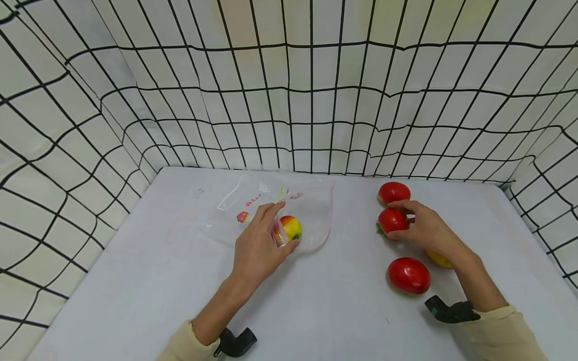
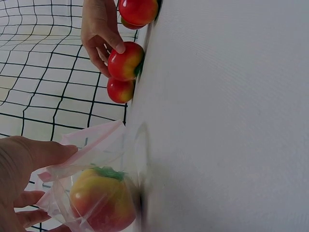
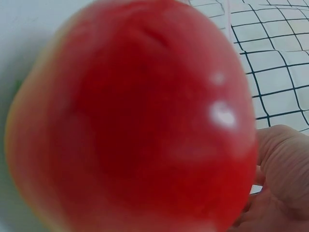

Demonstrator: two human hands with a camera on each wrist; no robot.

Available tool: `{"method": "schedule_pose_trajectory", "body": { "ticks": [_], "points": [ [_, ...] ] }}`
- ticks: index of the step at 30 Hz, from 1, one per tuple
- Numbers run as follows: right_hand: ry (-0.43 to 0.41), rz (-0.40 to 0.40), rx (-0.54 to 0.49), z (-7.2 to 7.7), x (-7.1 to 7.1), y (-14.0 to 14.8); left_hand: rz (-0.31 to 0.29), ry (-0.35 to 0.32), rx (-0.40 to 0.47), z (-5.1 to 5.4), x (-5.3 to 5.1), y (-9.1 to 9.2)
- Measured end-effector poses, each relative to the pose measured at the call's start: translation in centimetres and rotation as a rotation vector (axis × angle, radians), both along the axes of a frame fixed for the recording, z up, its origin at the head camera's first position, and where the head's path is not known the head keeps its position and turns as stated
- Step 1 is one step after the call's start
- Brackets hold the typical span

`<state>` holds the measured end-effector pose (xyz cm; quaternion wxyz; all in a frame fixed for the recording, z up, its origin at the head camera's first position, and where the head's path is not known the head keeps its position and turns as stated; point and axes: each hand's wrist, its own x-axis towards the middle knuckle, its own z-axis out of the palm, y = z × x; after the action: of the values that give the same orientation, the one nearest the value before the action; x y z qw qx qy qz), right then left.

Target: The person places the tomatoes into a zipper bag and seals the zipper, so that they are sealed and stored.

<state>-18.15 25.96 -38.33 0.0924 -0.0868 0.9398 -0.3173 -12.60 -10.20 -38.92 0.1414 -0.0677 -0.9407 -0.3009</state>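
A clear plastic bag [image 1: 316,240] with a pink edge lies on the table, holding a red-and-yellow fruit [image 2: 104,200] with green leaves. My left hand [image 1: 259,245] is at the bag's mouth, thumb and fingers spread apart and touching the film. To the right, my right hand [image 1: 417,228] grips a red fruit [image 1: 392,220] with a green leafy end, thumb on the near side and fingers on the far side. In the right wrist view a large red fruit [image 3: 159,125] hides what that hand [image 3: 285,174] grips.
Beyond the gripped fruit sits another red fruit [image 1: 394,192]; nearer me lies a larger red one [image 1: 409,276]. Partly covered by my right wrist is a yellow fruit [image 1: 439,259]. Black wire grid [image 1: 311,120] walls stand along the back and sides of the white table [image 1: 316,311].
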Motion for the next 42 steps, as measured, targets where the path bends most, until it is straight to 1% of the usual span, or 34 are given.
{"method": "schedule_pose_trajectory", "body": {
  "ticks": [12, 19, 25, 32, 42],
  "points": [
    [-0.014, 0.03, -0.046, -0.1, -0.1, 0.2, -0.004, -0.001, 0.005, 0.0, 0.0, 0.0],
    [0.0, 0.019, -0.05, -0.4, 0.0, -0.1, -0.005, -0.006, 0.004, -0.1, 0.0, 0.0],
    [-0.011, 0.0, -0.072, -0.5, -0.1, -0.4, -0.002, -0.008, 0.003, -0.1, 0.0, 0.0],
    [-0.015, -0.022, -0.094, -0.3, 0.1, -0.9, 0.0, -0.011, 0.004, 0.0, 0.0, 0.1],
    [0.01, -0.02, -0.137, -0.3, 0.1, -1.4, -0.004, -0.011, 0.011, 0.0, 0.0, 0.0]
  ]
}}
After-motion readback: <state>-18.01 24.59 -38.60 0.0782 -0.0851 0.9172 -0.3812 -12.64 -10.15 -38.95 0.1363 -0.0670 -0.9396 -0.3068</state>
